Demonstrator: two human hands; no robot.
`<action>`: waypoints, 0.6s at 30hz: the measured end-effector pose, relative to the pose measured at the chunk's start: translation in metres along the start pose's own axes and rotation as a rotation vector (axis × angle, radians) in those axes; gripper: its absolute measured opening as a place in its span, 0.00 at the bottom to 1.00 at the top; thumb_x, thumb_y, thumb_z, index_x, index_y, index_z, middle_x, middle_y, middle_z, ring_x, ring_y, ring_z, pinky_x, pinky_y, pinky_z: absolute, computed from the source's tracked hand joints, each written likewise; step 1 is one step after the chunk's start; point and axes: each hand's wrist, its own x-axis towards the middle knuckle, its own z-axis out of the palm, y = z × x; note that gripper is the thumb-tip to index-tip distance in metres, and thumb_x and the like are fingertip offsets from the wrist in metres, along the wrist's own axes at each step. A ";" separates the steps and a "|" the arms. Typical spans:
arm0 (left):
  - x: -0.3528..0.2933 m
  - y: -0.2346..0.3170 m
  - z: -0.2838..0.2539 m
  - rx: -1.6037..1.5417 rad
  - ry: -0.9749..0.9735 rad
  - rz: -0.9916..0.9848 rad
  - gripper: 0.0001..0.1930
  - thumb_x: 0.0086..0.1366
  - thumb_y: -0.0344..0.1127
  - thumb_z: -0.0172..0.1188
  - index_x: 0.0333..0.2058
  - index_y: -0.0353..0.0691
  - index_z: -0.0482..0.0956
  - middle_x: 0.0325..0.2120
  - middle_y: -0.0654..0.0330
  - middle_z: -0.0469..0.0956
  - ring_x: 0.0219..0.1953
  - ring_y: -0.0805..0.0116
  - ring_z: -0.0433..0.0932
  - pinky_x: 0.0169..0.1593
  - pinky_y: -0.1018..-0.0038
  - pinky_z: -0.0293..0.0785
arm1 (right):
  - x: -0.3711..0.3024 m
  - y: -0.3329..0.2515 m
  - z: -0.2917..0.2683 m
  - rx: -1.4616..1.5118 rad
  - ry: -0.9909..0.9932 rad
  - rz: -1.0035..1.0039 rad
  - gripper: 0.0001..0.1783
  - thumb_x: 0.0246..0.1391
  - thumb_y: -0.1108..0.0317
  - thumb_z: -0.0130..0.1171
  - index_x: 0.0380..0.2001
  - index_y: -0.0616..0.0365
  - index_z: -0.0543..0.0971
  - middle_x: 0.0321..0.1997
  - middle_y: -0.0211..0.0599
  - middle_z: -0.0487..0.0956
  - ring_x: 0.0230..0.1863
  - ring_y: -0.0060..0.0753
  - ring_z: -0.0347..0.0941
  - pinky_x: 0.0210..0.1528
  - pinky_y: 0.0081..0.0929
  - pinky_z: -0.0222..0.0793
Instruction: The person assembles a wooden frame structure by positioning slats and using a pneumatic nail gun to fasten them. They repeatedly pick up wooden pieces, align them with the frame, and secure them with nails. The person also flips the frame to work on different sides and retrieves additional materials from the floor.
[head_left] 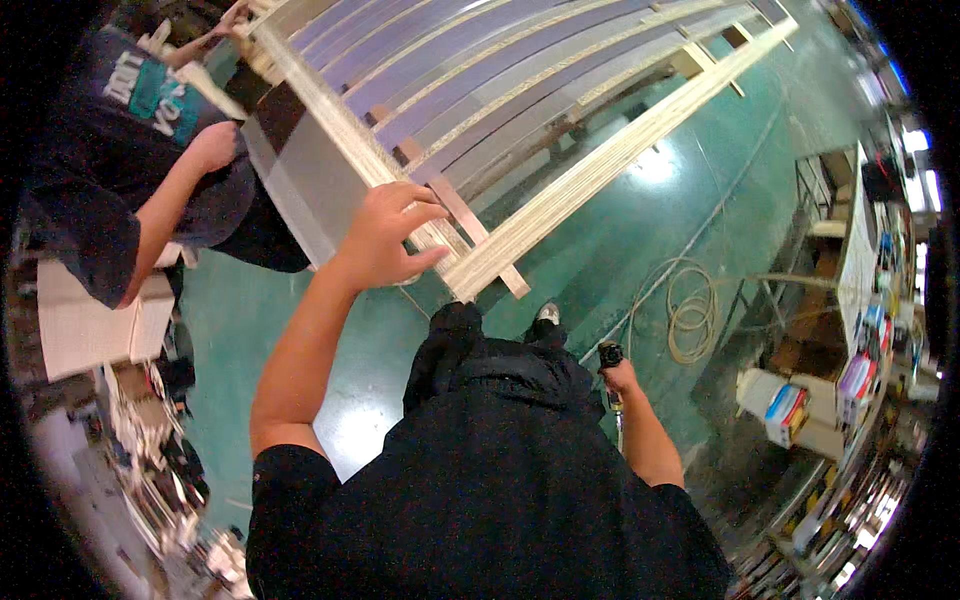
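Left arm reaches forward, left hand (392, 235) palm-down on the left rail of the pale layered-wood rectangular frame (610, 165), by its near corner, fingers loosely spread over the rail, thumb apart; can't tell how firm the hold is. Right arm hangs to the right of that frame's near corner, right hand (620, 377) closed around a dark handheld tool (610, 354). Frame sits directly under the left hand, clear of the right, with a flat pinkish-brown wooden strip (460, 212) crossing beneath its near corner.
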 end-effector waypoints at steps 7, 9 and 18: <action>0.037 -0.022 0.012 -0.123 -0.462 0.467 0.38 0.43 0.61 0.76 0.50 0.45 0.78 0.48 0.56 0.78 0.55 0.53 0.75 0.61 0.54 0.65 | -0.101 -0.058 0.093 0.602 0.152 0.476 0.01 0.55 0.76 0.56 0.29 0.59 0.74 0.20 0.33 0.72 0.17 0.29 0.67 0.20 0.31 0.65; 0.037 -0.020 0.021 -0.073 -0.576 0.520 0.37 0.43 0.61 0.76 0.47 0.45 0.78 0.46 0.56 0.79 0.53 0.54 0.77 0.59 0.55 0.66 | -0.128 -0.085 0.128 0.772 0.224 0.455 0.02 0.56 0.76 0.54 0.29 0.60 0.74 0.20 0.33 0.72 0.17 0.29 0.67 0.20 0.31 0.65; 0.027 -0.020 0.050 -0.025 -0.577 0.625 0.36 0.52 0.56 0.74 0.55 0.42 0.74 0.45 0.53 0.80 0.52 0.51 0.78 0.54 0.57 0.73 | -0.214 -0.104 0.343 0.610 0.545 0.292 0.05 0.57 0.74 0.63 0.34 0.65 0.79 0.22 0.35 0.77 0.20 0.32 0.73 0.23 0.35 0.72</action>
